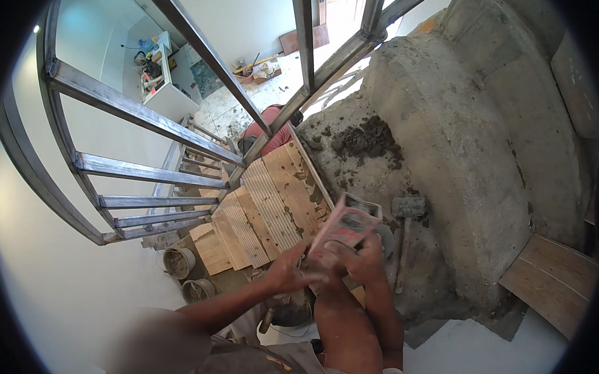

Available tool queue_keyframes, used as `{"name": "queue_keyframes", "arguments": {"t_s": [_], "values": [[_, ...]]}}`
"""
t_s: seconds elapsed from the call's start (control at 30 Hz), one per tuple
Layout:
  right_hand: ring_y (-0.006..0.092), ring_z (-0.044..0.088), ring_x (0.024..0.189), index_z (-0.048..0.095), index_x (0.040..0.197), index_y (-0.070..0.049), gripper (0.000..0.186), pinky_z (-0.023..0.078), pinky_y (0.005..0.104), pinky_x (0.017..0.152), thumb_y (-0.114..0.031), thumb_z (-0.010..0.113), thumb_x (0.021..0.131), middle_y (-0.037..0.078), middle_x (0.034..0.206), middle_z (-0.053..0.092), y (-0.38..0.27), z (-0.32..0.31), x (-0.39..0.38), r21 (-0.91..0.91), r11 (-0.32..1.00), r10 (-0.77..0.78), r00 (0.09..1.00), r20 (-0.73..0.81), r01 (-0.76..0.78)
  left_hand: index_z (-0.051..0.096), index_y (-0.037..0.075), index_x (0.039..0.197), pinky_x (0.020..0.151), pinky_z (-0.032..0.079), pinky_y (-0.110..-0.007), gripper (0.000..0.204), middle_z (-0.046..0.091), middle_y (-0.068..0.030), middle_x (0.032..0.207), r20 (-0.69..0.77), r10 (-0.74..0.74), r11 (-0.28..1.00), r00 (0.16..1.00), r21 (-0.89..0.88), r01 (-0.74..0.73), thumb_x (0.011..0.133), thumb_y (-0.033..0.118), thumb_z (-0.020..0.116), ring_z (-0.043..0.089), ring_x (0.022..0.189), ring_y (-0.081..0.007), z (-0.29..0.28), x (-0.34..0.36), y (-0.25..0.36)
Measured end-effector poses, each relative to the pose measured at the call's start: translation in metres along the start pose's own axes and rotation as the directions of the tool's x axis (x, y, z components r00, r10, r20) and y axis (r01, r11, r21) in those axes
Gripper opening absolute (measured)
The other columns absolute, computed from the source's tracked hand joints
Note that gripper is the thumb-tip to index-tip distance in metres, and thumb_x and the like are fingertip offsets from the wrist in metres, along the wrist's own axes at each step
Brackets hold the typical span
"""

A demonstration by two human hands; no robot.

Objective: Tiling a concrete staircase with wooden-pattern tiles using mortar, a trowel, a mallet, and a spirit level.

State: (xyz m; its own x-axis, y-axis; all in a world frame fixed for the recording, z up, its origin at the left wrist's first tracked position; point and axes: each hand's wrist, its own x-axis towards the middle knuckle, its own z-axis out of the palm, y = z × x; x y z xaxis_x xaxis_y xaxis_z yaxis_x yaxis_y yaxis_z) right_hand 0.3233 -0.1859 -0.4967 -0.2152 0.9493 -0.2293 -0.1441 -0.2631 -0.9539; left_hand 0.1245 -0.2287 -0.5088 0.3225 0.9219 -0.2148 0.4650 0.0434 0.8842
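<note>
Both my hands are at a small worn red and grey cardboard box [348, 229], raised above my knee, with its far end open. My right hand [363, 258] grips its near right side, thumb across the face. My left hand [288, 271] is at its near left edge, slightly blurred, with the fingertips partly hidden by the box. What lies inside the box cannot be made out. Just beyond my right hand, a mallet [408, 206] with a wide grey head and wooden handle lies on the rough cement. Left of the box are wood-look tiles [263, 192], some with ribbed strips, spotted with mortar.
A metal railing [150, 112] crosses the left and top. Beyond it crouches a person in a red shirt [275, 130]. Dark mortar [373, 143] is heaped on the cement, beside a curved concrete step [446, 146]. Two buckets [178, 262] stand at lower left; brown tiles [550, 278] lie right.
</note>
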Motion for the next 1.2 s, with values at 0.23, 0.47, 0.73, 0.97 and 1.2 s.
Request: {"name": "queue_keyframes", "arguments": {"t_s": [0.23,0.47,0.73,0.97,1.2], "values": [[0.0209,0.064,0.094,0.054,0.129,-0.002,0.055,0.051,0.0348,0.085,-0.018,0.077,0.083,0.01,0.105,0.066,-0.01,0.014,0.042,-0.49,0.834,-0.388,0.901,-0.194,0.254,0.058,0.0,0.114,0.08,0.052,-0.033,0.042,0.068,-0.0108,0.093,-0.226,-0.199,0.973,0.954,-0.158,0.166,0.08,0.016,0.077,0.066,0.093,-0.0165,-0.024,0.043,-0.075],[0.0158,0.063,0.091,0.056,0.127,0.0,0.048,0.051,0.0305,0.08,-0.016,0.073,0.086,0.01,0.105,0.065,0.049,-0.023,0.005,-0.184,0.983,-0.087,0.869,-0.486,-0.005,0.064,0.0,0.106,0.073,0.052,-0.037,0.028,0.07,-0.0146,0.091,-0.437,-0.049,0.999,0.898,-0.013,0.048,0.081,0.01,0.073,0.069,0.086,-0.0255,-0.018,0.106,-0.142],[0.0072,0.058,0.089,0.053,0.128,0.003,0.04,0.048,0.0211,0.08,-0.008,0.066,0.092,0.003,0.102,0.064,0.047,-0.022,0.009,-0.083,0.996,-0.01,0.879,-0.477,-0.034,0.071,-0.002,0.091,0.069,0.051,-0.039,0.021,0.07,-0.0199,0.084,-0.514,0.051,0.997,0.857,0.069,-0.019,0.08,0.014,0.075,0.069,0.078,-0.0346,-0.012,0.155,-0.168],[0.0076,0.059,0.085,0.057,0.123,0.004,0.038,0.049,0.0231,0.077,-0.017,0.066,0.092,0.003,0.095,0.066,0.05,-0.034,0.0,-0.256,0.946,0.032,0.841,-0.54,-0.2,0.069,-0.002,0.099,0.069,0.051,-0.04,0.027,0.071,-0.0187,0.09,-0.516,0.017,1.0,0.856,0.026,-0.004,0.078,0.013,0.077,0.068,0.081,-0.0337,-0.006,0.165,-0.151],[0.0128,0.062,0.072,0.064,0.11,0.003,0.031,0.051,0.0288,0.068,-0.021,0.067,0.09,0.007,0.083,0.068,0.045,-0.033,0.001,-0.341,0.889,0.043,0.799,-0.6,-0.304,0.069,-0.001,0.102,0.074,0.052,-0.04,0.029,0.071,-0.0178,0.095,-0.454,-0.087,0.994,0.887,0.015,0.105,0.079,0.015,0.075,0.069,0.087,-0.0337,-0.002,0.15,-0.166]]}}
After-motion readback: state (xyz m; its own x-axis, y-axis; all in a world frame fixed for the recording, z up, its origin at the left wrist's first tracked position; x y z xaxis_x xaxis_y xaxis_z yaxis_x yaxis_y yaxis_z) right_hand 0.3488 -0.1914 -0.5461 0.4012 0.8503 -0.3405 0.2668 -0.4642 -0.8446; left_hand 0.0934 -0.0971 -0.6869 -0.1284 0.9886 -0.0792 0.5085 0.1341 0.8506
